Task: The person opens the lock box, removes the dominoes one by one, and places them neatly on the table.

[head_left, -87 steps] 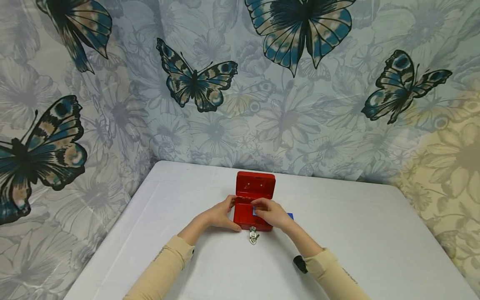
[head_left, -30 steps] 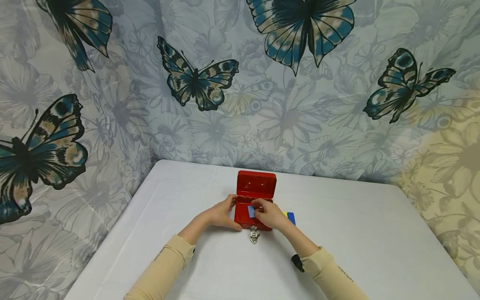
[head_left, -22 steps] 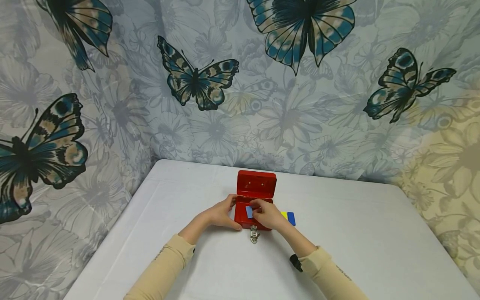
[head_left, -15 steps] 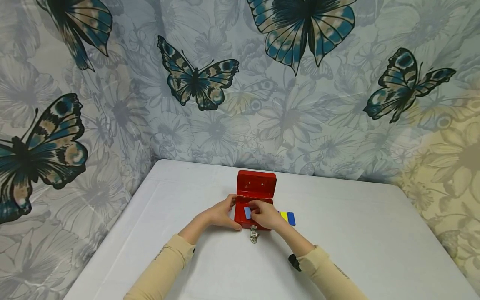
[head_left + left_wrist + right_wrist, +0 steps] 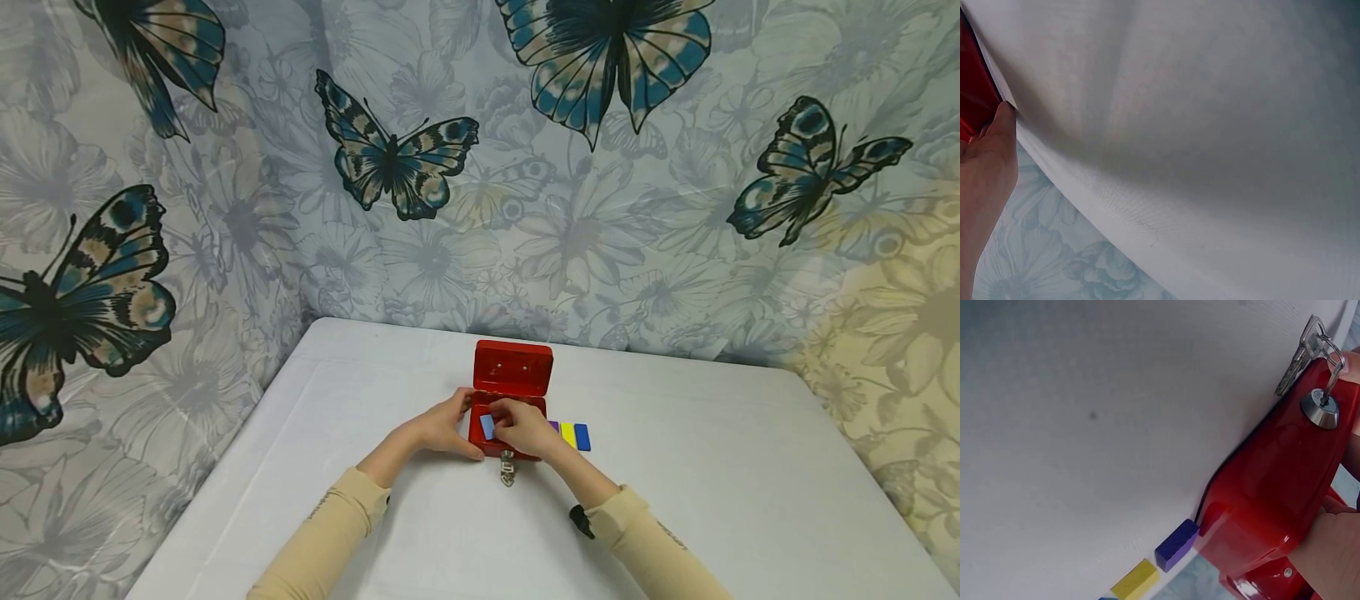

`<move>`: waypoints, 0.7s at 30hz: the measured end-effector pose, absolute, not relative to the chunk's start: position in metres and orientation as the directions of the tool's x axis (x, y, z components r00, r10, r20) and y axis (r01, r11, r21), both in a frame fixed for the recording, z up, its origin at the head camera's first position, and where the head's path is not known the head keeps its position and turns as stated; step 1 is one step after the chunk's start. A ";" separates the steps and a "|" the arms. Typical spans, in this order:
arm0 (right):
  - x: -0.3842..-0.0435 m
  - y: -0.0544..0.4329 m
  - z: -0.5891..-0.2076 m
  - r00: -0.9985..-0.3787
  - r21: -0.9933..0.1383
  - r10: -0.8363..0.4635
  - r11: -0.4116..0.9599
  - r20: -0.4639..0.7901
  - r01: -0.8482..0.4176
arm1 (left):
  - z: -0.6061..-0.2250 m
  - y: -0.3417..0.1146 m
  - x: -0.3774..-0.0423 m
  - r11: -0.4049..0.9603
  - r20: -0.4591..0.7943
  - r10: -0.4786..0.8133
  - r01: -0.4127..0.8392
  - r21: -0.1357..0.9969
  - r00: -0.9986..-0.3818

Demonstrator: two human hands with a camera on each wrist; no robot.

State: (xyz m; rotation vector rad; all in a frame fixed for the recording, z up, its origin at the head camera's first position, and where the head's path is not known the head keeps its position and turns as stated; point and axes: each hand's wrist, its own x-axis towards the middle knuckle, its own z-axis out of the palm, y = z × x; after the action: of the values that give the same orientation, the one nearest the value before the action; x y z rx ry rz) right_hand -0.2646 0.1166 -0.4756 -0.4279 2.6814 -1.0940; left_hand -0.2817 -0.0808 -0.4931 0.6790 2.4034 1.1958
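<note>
A red cash box (image 5: 480,447) stands on the table with its lid (image 5: 513,368) raised. My left hand (image 5: 437,428) holds the box's left end, thumb at the front corner and fingers toward the back. Over the open box, my right hand (image 5: 527,428) pinches a light blue block (image 5: 487,427), which shows past the fingertips near the left side; part of the block is hidden by the fingers. In the right wrist view, keys (image 5: 1300,353) on a ring hang from the round lock (image 5: 1320,409) on the front. Most of the box's inside is covered by my right hand.
Just right of the box, purple (image 5: 1177,545), yellow (image 5: 568,435) and blue blocks (image 5: 582,437) lie side by side on the white-covered table (image 5: 720,467). A black device (image 5: 581,522) shows at my right cuff. Butterfly-patterned cloth (image 5: 570,208) hangs behind the table.
My right hand has moved left across the box with the light blue block, whose visible part now lies nearer the left side. The purple block has come into view. My left hand has stayed.
</note>
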 end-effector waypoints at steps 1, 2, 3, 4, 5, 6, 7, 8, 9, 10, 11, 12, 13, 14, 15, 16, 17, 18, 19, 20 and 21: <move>-0.265 0.116 -0.476 -0.933 -0.710 -0.348 0.679 -0.087 -0.187 | -0.493 -0.081 -0.282 0.520 -0.108 0.570 0.256 0.815 -0.815; -0.265 0.115 -0.476 -0.933 -0.711 -0.349 0.678 -0.091 -0.185 | -0.493 -0.081 -0.282 0.516 -0.104 0.572 0.259 0.817 -0.814; -0.266 0.115 -0.476 -0.934 -0.714 -0.344 0.678 -0.097 -0.176 | -0.493 -0.081 -0.282 0.513 -0.102 0.575 0.261 0.818 -0.812; -0.266 0.114 -0.477 -0.934 -0.714 -0.344 0.679 -0.101 -0.173 | -0.494 -0.082 -0.282 0.508 -0.097 0.578 0.264 0.820 -0.810; -0.266 0.113 -0.477 -0.933 -0.714 -0.343 0.679 -0.105 -0.169 | -0.494 -0.082 -0.283 0.501 -0.092 0.581 0.267 0.823 -0.809; -0.267 0.113 -0.477 -0.933 -0.714 -0.345 0.679 -0.108 -0.169 | -0.494 -0.082 -0.283 0.498 -0.090 0.582 0.267 0.825 -0.808; -0.267 0.112 -0.477 -0.931 -0.712 -0.350 0.680 -0.106 -0.174 | -0.494 -0.082 -0.283 0.495 -0.088 0.583 0.267 0.827 -0.808; -0.268 0.111 -0.477 -0.930 -0.712 -0.353 0.679 -0.106 -0.176 | -0.494 -0.082 -0.283 0.495 -0.089 0.583 0.267 0.827 -0.808; -0.268 0.111 -0.478 -0.928 -0.710 -0.358 0.680 -0.102 -0.184 | -0.494 -0.082 -0.283 0.496 -0.091 0.582 0.265 0.827 -0.808; -0.269 0.110 -0.478 -0.925 -0.708 -0.365 0.680 -0.101 -0.191 | -0.494 -0.082 -0.283 0.493 -0.089 0.582 0.263 0.829 -0.808; -0.269 0.110 -0.478 -0.923 -0.707 -0.371 0.679 -0.100 -0.197 | -0.494 -0.082 -0.283 0.493 -0.090 0.581 0.262 0.830 -0.809; -0.270 0.109 -0.477 -0.921 -0.707 -0.377 0.678 -0.099 -0.202 | -0.494 -0.082 -0.283 0.492 -0.089 0.582 0.262 0.830 -0.808; -0.270 0.109 -0.478 -0.919 -0.707 -0.382 0.677 -0.098 -0.206 | -0.494 -0.082 -0.283 0.489 -0.086 0.583 0.264 0.832 -0.808; -0.271 0.109 -0.478 -0.918 -0.709 -0.384 0.676 -0.102 -0.204 | -0.494 -0.082 -0.283 0.486 -0.083 0.584 0.266 0.832 -0.807; -0.272 0.108 -0.478 -0.916 -0.708 -0.387 0.676 -0.106 -0.203 | -0.494 -0.082 -0.283 0.485 -0.082 0.584 0.267 0.832 -0.807; -0.272 0.108 -0.478 -0.915 -0.707 -0.387 0.678 -0.111 -0.201 | -0.495 -0.082 -0.283 0.486 -0.080 0.585 0.269 0.832 -0.807; -0.273 0.108 -0.478 -0.915 -0.706 -0.387 0.679 -0.114 -0.199 | -0.495 -0.082 -0.283 0.486 -0.079 0.585 0.271 0.831 -0.807; -0.274 0.107 -0.479 -0.913 -0.704 -0.391 0.680 -0.113 -0.204 | -0.495 -0.082 -0.283 0.487 -0.078 0.585 0.272 0.830 -0.807; -0.274 0.107 -0.479 -0.912 -0.701 -0.393 0.683 -0.113 -0.208 | -0.496 -0.082 -0.284 0.490 -0.082 0.584 0.271 0.828 -0.807; -0.275 0.107 -0.479 -0.912 -0.697 -0.392 0.687 -0.116 -0.207 | -0.496 -0.082 -0.284 0.493 -0.083 0.583 0.270 0.827 -0.808; -0.275 0.107 -0.480 -0.913 -0.692 -0.390 0.692 -0.118 -0.206 | -0.496 -0.082 -0.284 0.495 -0.085 0.583 0.269 0.826 -0.808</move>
State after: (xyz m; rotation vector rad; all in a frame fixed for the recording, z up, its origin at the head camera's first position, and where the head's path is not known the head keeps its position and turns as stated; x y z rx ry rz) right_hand -0.2754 0.1070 -0.4797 -0.4753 2.6474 -1.0372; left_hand -0.2842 -0.0821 -0.4963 0.7118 2.3891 1.2289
